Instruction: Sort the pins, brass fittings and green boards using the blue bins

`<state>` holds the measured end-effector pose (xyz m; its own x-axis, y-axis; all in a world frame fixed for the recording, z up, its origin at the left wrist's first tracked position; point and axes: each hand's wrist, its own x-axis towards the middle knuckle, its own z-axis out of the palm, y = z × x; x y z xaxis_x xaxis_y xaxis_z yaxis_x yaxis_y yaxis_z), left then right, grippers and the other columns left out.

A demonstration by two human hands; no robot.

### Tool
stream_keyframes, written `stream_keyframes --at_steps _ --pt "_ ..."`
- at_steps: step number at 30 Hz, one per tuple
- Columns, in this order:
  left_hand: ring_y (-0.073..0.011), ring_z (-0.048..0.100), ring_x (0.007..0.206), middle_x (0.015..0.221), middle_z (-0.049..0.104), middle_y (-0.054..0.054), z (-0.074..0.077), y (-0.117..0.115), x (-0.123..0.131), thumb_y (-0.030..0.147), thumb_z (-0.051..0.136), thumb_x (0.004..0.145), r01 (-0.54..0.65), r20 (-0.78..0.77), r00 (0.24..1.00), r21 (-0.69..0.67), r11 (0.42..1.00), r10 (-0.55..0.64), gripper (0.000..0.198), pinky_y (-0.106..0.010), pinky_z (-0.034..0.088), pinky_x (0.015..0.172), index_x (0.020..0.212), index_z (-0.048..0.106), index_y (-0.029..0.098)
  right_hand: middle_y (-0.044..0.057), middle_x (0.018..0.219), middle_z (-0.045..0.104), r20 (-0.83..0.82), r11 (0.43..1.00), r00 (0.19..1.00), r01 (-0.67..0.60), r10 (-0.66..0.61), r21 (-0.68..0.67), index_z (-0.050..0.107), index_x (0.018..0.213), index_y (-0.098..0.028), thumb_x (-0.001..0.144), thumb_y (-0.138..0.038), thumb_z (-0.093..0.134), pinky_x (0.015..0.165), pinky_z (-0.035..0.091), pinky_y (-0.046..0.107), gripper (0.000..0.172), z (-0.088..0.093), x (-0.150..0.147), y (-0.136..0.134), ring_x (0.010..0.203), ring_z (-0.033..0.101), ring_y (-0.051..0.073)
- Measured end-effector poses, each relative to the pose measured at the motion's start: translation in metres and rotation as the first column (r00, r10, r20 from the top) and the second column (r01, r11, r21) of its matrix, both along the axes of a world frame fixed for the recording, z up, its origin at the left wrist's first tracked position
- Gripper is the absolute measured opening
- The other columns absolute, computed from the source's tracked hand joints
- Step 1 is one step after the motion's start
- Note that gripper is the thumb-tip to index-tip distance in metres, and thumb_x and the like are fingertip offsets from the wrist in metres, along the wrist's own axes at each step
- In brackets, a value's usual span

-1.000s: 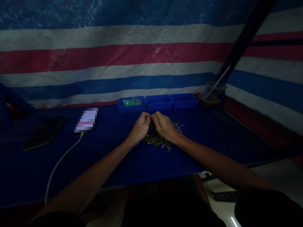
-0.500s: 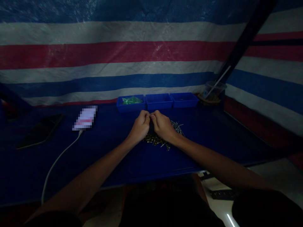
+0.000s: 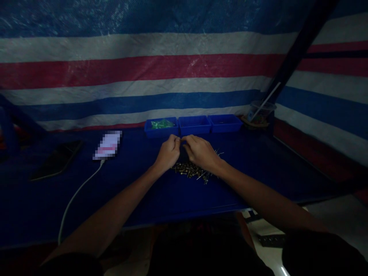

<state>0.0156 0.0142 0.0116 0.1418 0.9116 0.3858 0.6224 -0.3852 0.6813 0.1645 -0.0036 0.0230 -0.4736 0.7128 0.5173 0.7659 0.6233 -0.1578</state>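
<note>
My left hand is closed in a pinch above the table, its fingertips pointing at those of my right hand. Something small may be between them, but it is too dark to make out. Facing it, my right hand has thumb and fingers bent together, also in a pinch, nearly touching the left. Below both hands lies a heap of small brass-coloured pieces. Thin silvery pins, like rivets or nails, lie at its right side, partly hidden by my right hand and wrist.
Three blue bins stand in a row at the back; the left one holds a green plastic bag. A clear tub with a white stick sits back right. On the left are a dark phone and a lit phone with a white cable.
My right hand's fingers have straightened somewhat and shifted slightly right, while the left stays pinched. The whole view has tilted a little.
</note>
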Motion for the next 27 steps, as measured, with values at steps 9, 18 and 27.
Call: stream_keyframes --at_steps 9,18,27 --pt "-0.0142 0.049 0.057 0.057 0.048 0.002 0.004 -0.002 0.0 0.034 0.036 0.093 0.049 -0.083 0.996 0.052 0.997 -0.045 0.034 -0.025 0.03 0.056 0.062 0.041 0.02 0.008 0.079 0.063 0.104 0.989 0.99 0.087 -0.1 0.121 0.06 0.082 -0.016 0.09 -0.026 0.041 0.067 0.034 0.032 0.023 0.002 0.002 0.001 0.072 0.054 0.018" --pt "-0.0161 0.056 0.065 0.068 0.061 -0.001 -0.009 0.014 -0.007 0.027 0.041 0.09 0.197 -0.248 0.952 0.05 0.979 -0.179 0.024 -0.027 0.037 0.063 0.081 0.061 0.018 0.003 0.073 0.056 -0.452 0.906 0.891 0.223 -0.04 0.36 0.054 0.081 -0.018 0.092 -0.03 0.036 0.067 0.041 0.031 0.024 0.044 0.043 0.009 0.069 0.053 0.015" --pt "-0.0249 0.052 0.096 0.097 0.063 -0.005 -0.016 0.058 -0.013 0.028 0.059 0.081 0.27 -0.482 0.848 0.037 0.962 -0.22 0.021 -0.04 0.038 0.085 0.1 0.066 0.026 0.004 0.082 0.054 -0.593 0.761 0.805 0.391 -0.011 0.518 0.053 0.097 -0.019 0.094 -0.038 0.033 0.074 0.046 0.037 0.029 0.075 0.065 0.046 0.076 0.055 0.017"
